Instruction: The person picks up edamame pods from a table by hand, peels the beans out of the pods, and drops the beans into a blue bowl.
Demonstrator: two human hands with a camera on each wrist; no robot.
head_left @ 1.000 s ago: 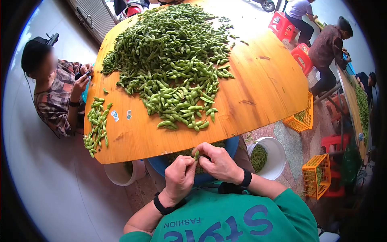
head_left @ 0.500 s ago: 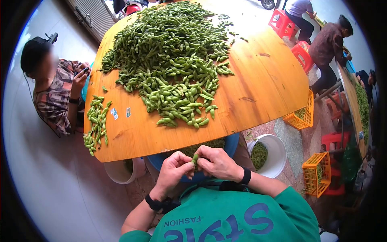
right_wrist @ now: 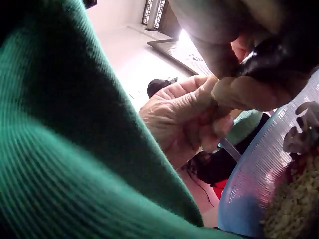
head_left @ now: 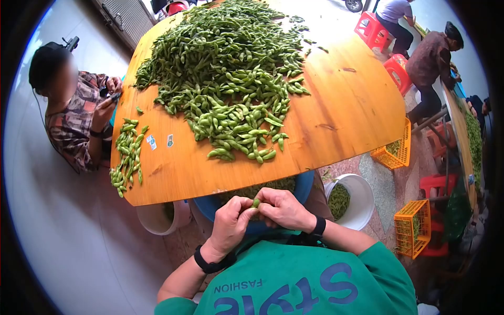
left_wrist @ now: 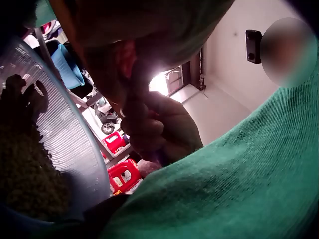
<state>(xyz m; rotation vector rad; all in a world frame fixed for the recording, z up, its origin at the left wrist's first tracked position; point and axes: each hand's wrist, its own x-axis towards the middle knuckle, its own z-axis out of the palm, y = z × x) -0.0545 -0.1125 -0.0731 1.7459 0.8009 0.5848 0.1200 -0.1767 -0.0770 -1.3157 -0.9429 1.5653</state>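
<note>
Both my hands meet just below the near edge of the round wooden table [head_left: 346, 121]. My left hand [head_left: 233, 220] and my right hand [head_left: 283, 207] pinch one green bean pod [head_left: 256, 202] between their fingertips. Under them sits a blue basin [head_left: 304, 188] holding shelled beans. A big heap of green pods [head_left: 231, 73] covers the far half of the table. In the right wrist view my left hand [right_wrist: 189, 117] shows with curled fingers above the blue basin [right_wrist: 259, 179]. The left wrist view is dark and shows my right hand [left_wrist: 154, 127] dimly.
A smaller row of pods [head_left: 126, 155] lies at the table's left edge by a seated person [head_left: 68, 115]. White buckets [head_left: 354, 202] [head_left: 157, 218] stand on the floor on both sides of the basin. Orange crates [head_left: 412, 228] and red stools [head_left: 396, 71] stand right, with more people there.
My hands stay together on the pod, shifting slightly up and left toward the table edge. The person at the left keeps fiddling with a small object.
</note>
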